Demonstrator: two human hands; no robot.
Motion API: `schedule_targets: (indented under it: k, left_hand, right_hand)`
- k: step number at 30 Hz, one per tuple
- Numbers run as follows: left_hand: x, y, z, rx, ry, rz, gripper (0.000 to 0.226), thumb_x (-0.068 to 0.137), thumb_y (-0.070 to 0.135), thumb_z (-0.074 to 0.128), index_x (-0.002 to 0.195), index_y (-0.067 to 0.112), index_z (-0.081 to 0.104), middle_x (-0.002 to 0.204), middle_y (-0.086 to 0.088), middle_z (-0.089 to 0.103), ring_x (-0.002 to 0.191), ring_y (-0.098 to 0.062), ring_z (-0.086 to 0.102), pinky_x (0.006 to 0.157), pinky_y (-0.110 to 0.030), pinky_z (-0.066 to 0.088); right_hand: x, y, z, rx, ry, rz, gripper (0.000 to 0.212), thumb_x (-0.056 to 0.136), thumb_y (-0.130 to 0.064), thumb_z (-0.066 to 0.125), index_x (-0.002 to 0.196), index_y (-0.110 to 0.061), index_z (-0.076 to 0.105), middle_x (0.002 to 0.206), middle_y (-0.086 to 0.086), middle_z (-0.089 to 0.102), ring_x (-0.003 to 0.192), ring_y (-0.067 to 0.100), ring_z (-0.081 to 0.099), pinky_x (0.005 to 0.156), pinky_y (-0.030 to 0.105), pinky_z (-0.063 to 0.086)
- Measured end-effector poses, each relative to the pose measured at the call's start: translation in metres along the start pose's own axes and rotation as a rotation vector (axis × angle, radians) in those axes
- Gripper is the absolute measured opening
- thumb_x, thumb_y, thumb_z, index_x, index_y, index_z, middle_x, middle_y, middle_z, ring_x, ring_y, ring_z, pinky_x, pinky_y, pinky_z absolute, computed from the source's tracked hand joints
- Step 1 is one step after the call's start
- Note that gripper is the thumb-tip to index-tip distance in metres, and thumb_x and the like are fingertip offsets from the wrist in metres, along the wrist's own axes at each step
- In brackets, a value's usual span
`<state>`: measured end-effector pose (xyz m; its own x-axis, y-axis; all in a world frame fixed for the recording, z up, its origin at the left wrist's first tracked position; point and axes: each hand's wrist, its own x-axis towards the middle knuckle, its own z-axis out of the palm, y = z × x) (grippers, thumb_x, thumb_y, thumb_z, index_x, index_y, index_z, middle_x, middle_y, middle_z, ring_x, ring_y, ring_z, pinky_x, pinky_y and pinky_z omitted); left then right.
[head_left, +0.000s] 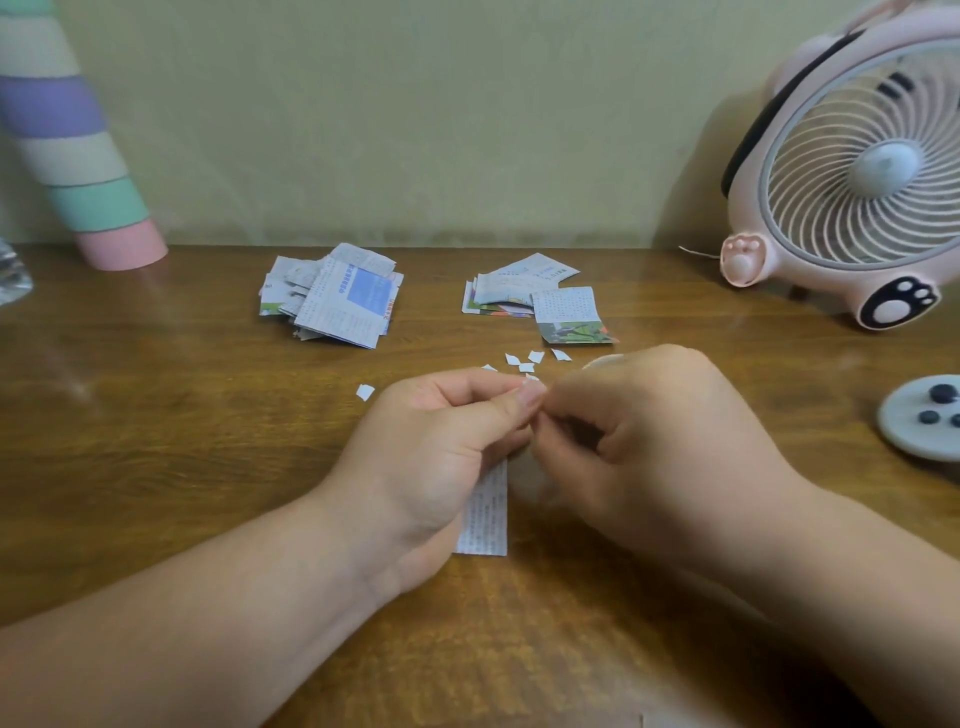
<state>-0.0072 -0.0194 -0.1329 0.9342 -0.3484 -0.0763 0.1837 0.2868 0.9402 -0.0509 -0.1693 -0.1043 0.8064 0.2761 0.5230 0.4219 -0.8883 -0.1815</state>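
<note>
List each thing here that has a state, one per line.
Paper strip: held by its top end between both hands.
Left hand: pinches the strip's top.
Right hand: fingers curled, pinches the same end.
Scraps: torn off, scattered on the table.
Left pile: loosely heaped.
Right pile: loosely stacked.
Fan: upright; running or not, cannot tell.

Bare forearms, rounded fingers, short thumbnail

Left grip, right grip both curled in pinch, fingertips meeting.
</note>
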Motion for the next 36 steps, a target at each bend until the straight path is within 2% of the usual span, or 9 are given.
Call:
schedule_targets:
  k: [5, 10, 14, 16, 18, 20, 27, 32, 36]
  left_hand:
    - [0.001, 0.008, 0.001, -0.069, 0.096, -0.156, 0.012, 0.084, 0.007, 0.072, 0.094, 0.0, 0.072, 0.066, -0.013, 0.07, 0.049, -0.017, 0.064, 0.045, -0.023, 0.051]
    - [0.005, 0.001, 0.0, -0.059, 0.089, -0.089, 0.012, 0.088, 0.009, 0.07, 0.083, -0.001, 0.072, 0.072, -0.008, 0.069, 0.068, -0.015, 0.063, 0.079, -0.035, 0.059]
    - [0.004, 0.003, 0.001, -0.069, 0.097, -0.089, 0.014, 0.087, 0.01, 0.07, 0.075, 0.002, 0.07, 0.068, -0.005, 0.063, 0.063, -0.012, 0.056, 0.099, -0.046, 0.056]
    - [0.004, 0.002, 0.001, -0.073, 0.097, -0.091, 0.015, 0.089, 0.01, 0.069, 0.076, 0.003, 0.072, 0.069, -0.004, 0.064, 0.064, -0.012, 0.056, 0.099, -0.048, 0.055]
    - [0.004, 0.001, 0.001, -0.078, 0.119, -0.082, 0.014, 0.092, 0.009, 0.067, 0.081, 0.003, 0.073, 0.07, -0.004, 0.066, 0.067, -0.011, 0.058, 0.098, -0.047, 0.056]
    - [0.004, -0.001, 0.0, -0.067, 0.138, -0.057, 0.012, 0.093, 0.006, 0.067, 0.084, 0.002, 0.075, 0.071, -0.003, 0.069, 0.071, -0.01, 0.063, 0.097, -0.045, 0.057]
    - [0.004, -0.004, 0.0, 0.032, 0.059, -0.008, 0.012, 0.091, 0.005, 0.068, 0.081, 0.005, 0.074, 0.069, 0.001, 0.069, 0.089, -0.01, 0.07, 0.103, -0.044, 0.053]
    - [0.004, -0.009, -0.001, 0.065, 0.039, 0.015, 0.013, 0.092, 0.011, 0.067, 0.093, 0.003, 0.077, 0.1, -0.017, 0.076, 0.098, -0.03, 0.069, 0.102, -0.043, 0.054]
    - [0.004, -0.015, -0.002, 0.159, 0.0, 0.069, 0.018, 0.099, 0.01, 0.06, 0.097, 0.005, 0.077, 0.103, -0.024, 0.074, 0.109, -0.041, 0.067, 0.103, -0.046, 0.053]
  right_hand:
    - [0.001, -0.013, 0.002, -0.119, -0.152, -0.059, 0.02, 0.089, -0.036, 0.054, 0.072, -0.025, 0.053, 0.058, -0.004, 0.052, 0.053, 0.026, 0.047, 0.044, 0.034, 0.035]
    - [-0.001, -0.002, -0.019, 0.023, -0.137, 0.139, 0.029, 0.096, -0.041, 0.054, 0.08, -0.022, 0.068, 0.059, -0.006, 0.057, 0.057, 0.014, 0.053, 0.053, 0.033, 0.047]
    - [0.007, 0.021, -0.035, -0.044, -0.188, 0.474, 0.021, 0.093, -0.04, 0.065, 0.108, -0.027, 0.073, 0.059, -0.014, 0.057, 0.056, 0.001, 0.053, 0.05, 0.015, 0.033]
    - [0.008, 0.023, -0.03, -0.085, -0.334, 0.528, 0.046, 0.095, -0.039, 0.063, 0.14, -0.034, 0.054, 0.072, -0.012, 0.062, 0.062, 0.005, 0.053, 0.057, 0.024, 0.041]
    - [0.006, 0.02, -0.023, -0.126, -0.468, 0.528, 0.078, 0.097, -0.04, 0.058, 0.158, -0.043, 0.01, 0.093, -0.008, 0.063, 0.077, 0.015, 0.059, 0.071, 0.033, 0.05]
    - [0.005, 0.015, -0.017, -0.162, -0.533, 0.499, 0.084, 0.098, -0.039, 0.056, 0.157, -0.043, -0.003, 0.095, -0.009, 0.06, 0.083, 0.017, 0.058, 0.076, 0.033, 0.05]
    - [0.006, 0.001, -0.024, -0.26, -0.511, 0.464, 0.044, 0.092, -0.055, 0.058, 0.133, -0.041, 0.049, 0.108, -0.008, 0.064, 0.104, 0.021, 0.063, 0.083, 0.034, 0.054]
    - [-0.002, 0.001, -0.017, 0.144, -0.021, 0.366, 0.023, 0.084, -0.044, 0.069, 0.073, -0.024, 0.066, 0.055, -0.007, 0.06, 0.052, 0.007, 0.054, 0.049, 0.023, 0.039]
    - [-0.001, -0.01, -0.005, 0.466, 0.001, 0.457, 0.026, 0.084, -0.034, 0.073, 0.068, -0.013, 0.071, 0.052, -0.001, 0.058, 0.045, 0.004, 0.043, 0.046, 0.02, 0.034]
